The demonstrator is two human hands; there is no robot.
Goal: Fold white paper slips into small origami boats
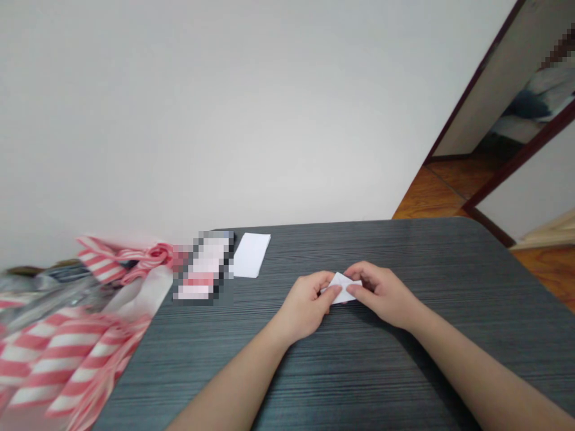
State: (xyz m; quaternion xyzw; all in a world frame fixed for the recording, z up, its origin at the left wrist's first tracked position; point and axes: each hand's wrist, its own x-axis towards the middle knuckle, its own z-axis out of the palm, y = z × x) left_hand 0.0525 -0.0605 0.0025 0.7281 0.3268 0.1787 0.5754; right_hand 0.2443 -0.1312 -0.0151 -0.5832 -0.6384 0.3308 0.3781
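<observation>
A small piece of folded white paper (342, 281) is held up a little over the dark table, between my two hands. My left hand (309, 302) pinches its left side, thumb on the near face and fingers behind. On the right side, my right hand (381, 293) grips it the same way, its thumb tip close to the left thumb. The paper shows angled edges and a pointed top. Fingers hide its lower and back parts. Farther off to the left lies a stack or sheet of white paper (251, 255), touched by neither hand.
The dark grey grained table (278, 383) has rounded far corners and meets a white wall. A pixelated phone-like object (204, 263) lies at its far left. Red-and-white striped bags (67, 353) crowd the left side. A doorway and wooden floor (417, 191) show at right.
</observation>
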